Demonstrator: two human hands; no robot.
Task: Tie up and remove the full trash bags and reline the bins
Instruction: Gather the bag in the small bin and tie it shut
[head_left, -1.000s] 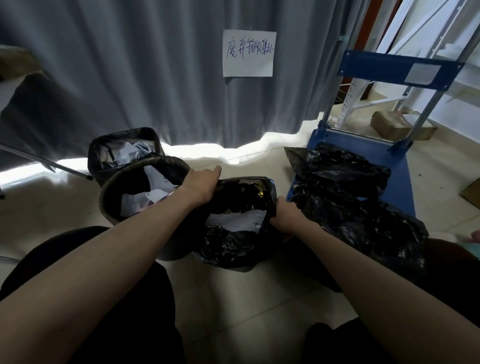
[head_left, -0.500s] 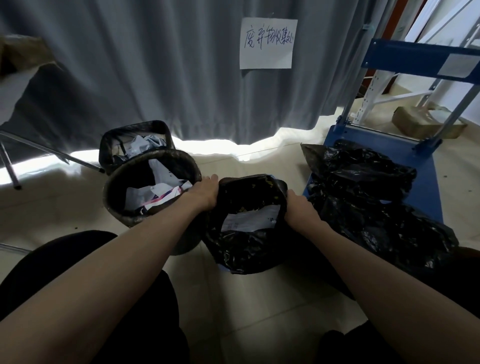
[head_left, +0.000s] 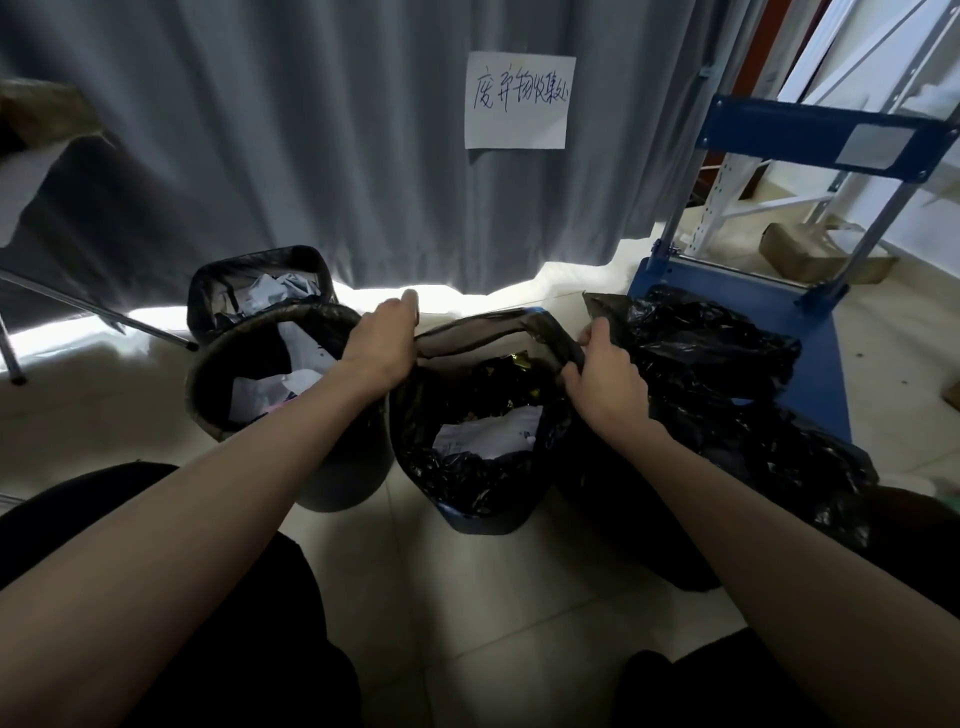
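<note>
The full trash bag (head_left: 467, 415) sits in the small bin (head_left: 483, 514) on the floor, right of the round bin (head_left: 280, 389). My left hand (head_left: 382, 343) and right hand (head_left: 605, 379) each pinch its rim at opposite sides. I should lift both sides evenly and gather the slack toward the middle, so the papers stay inside before I knot it. Half a second ago my hands lay low on the bin's edge; now the rim is pulled up free.
</note>
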